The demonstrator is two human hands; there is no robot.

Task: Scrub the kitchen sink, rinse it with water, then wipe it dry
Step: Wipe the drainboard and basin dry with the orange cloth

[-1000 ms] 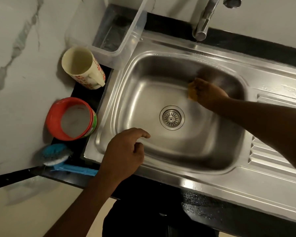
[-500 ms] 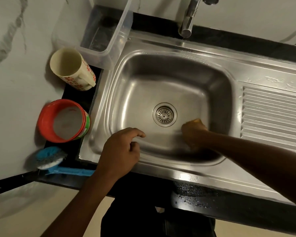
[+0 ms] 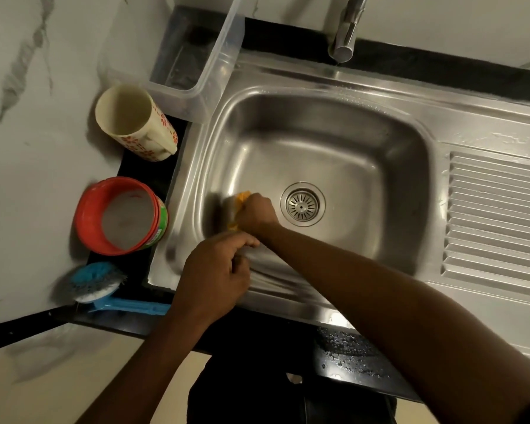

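Left hand, loosely curled and holding nothing, sits at the sink's front rim, 7 o'clock. Right hand grips the yellow sponge against the basin's 9 o'clock wall. Risk: the crossed forearms may cramp strokes, leaving patches unscrubbed. Black bench is wet at 5 o'clock, within a marbled white surround.

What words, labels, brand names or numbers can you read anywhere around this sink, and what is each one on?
Green label on the red tub: print there, too blurred to read.
Cream mug: red flower pattern only, no words.
Yellow sponge in the right hand: no print shows.
No text is legible anywhere.
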